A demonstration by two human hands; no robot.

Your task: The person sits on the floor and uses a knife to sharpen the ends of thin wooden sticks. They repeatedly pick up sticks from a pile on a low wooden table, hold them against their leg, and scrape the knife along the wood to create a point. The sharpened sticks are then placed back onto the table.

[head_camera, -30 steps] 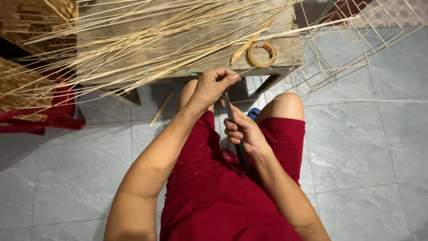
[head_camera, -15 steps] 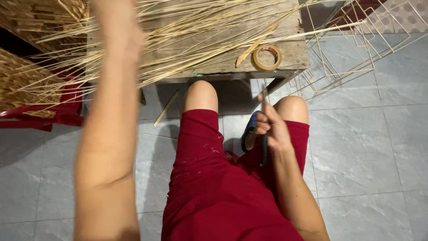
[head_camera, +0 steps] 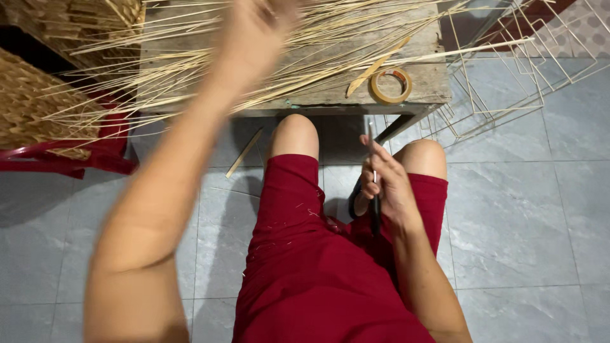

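L hand: my left hand [head_camera: 257,28] is reaching up over the pile of thin sticks [head_camera: 254,60] on the bench, arm stretched fwd. Heavily blurred, so I cannot tell whether the fingers are spread or curled, or whether they're gripping a stick.

R hand: my right hand [head_camera: 384,187] is resting btwn my knees, fingers wrapped tight around a knife [head_camera: 373,171]. Dark handle is sticking out below my fist, thin blade is pointing up toward the bench edge.

Sticks: lying in a loose fan across the wooden bench [head_camera: 419,82], many ends are overhanging the left side, above the woven baskets [head_camera: 32,105].

Tape: a roll of tape [head_camera: 391,86] is sitting flat on the bench's right end, w/ a flat wood sliver [head_camera: 375,67] just beside it, touching or nearly so.

Frames: light stick frames [head_camera: 508,82] are leaning right of the bench, on the tile floor [head_camera: 527,209].

Floor: one short stick [head_camera: 244,152] is lying on the tiles under the bench, near my left knee.

Seat area: I'm sitting in red shorts [head_camera: 305,267]; small shavings are clinging to the cloth.

Left side: baskets are sitting on a red plastic chair [head_camera: 76,159].
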